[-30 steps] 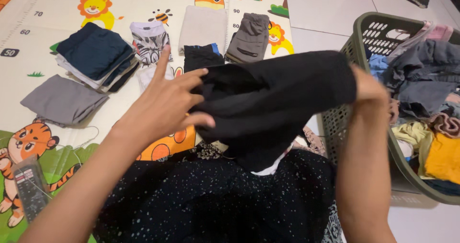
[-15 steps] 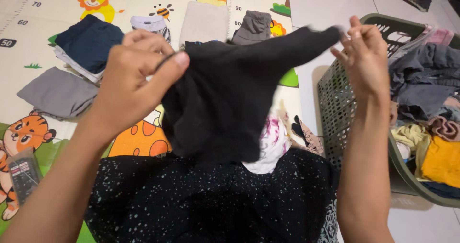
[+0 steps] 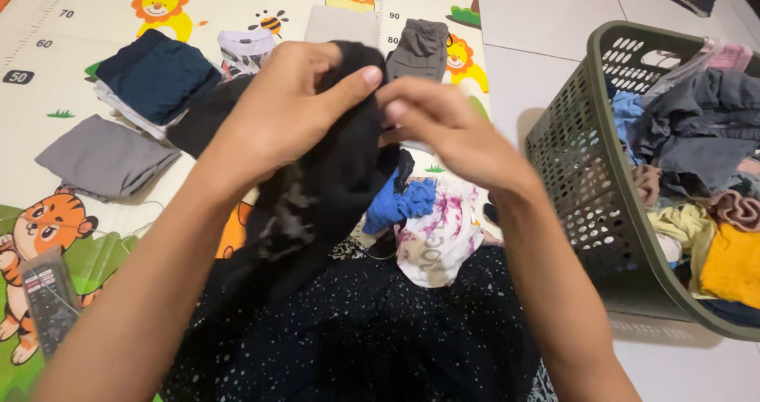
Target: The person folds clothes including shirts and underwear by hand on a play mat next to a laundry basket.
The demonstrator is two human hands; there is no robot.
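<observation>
A black garment hangs in front of me, gathered at its top edge. My left hand grips that top edge with thumb pressed on the cloth. My right hand pinches the same edge right beside it, fingertips almost touching the left thumb. The garment droops down onto my lap, which is covered in black speckled cloth. Under the hands lie a blue piece and a white and pink patterned piece.
A green laundry basket full of mixed clothes stands at the right on white tiles. Folded piles lie on the animal play mat: navy, grey, taupe, beige. A remote control rests at the left.
The hands, spread wide apart holding the black garment stretched out, have come together at the middle. The garment now hangs folded and bunched, uncovering the blue and patterned pieces.
</observation>
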